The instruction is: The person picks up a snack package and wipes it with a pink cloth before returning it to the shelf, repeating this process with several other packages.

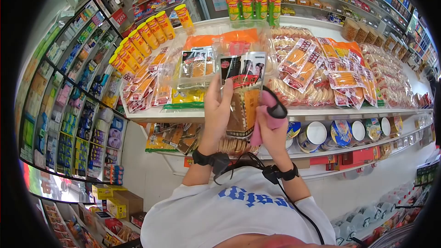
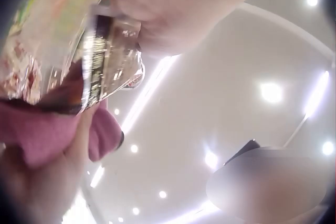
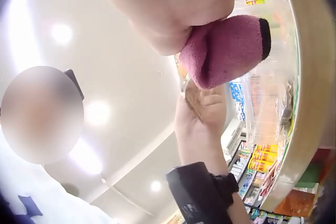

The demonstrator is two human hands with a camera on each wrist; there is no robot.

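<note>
A clear-fronted packet [image 1: 244, 103] with a black and red label and brown contents stands tilted above the display's front edge. My left hand [image 1: 216, 112] holds its left side, thumb in front; the other fingers are partly hidden. At the packet's lower right, my right hand [image 1: 272, 131] grips a pink cloth [image 1: 256, 134] with a black edge. In the left wrist view the cloth [image 2: 42, 129] lies against the packet [image 2: 110, 58]. The right wrist view shows the cloth [image 3: 233, 50] bunched in my right hand [image 3: 173, 3], with my left hand [image 3: 202, 116] beyond.
Similar packets [image 1: 197, 66] lie in a clear bin behind the held one. Orange snack packs [image 1: 347, 79] and bagged round biscuits are on the right. Yellow-lidded cans [image 1: 246, 7] line the back and left. Bowl-shaped tubs [image 1: 317, 133] sit on the lower shelf.
</note>
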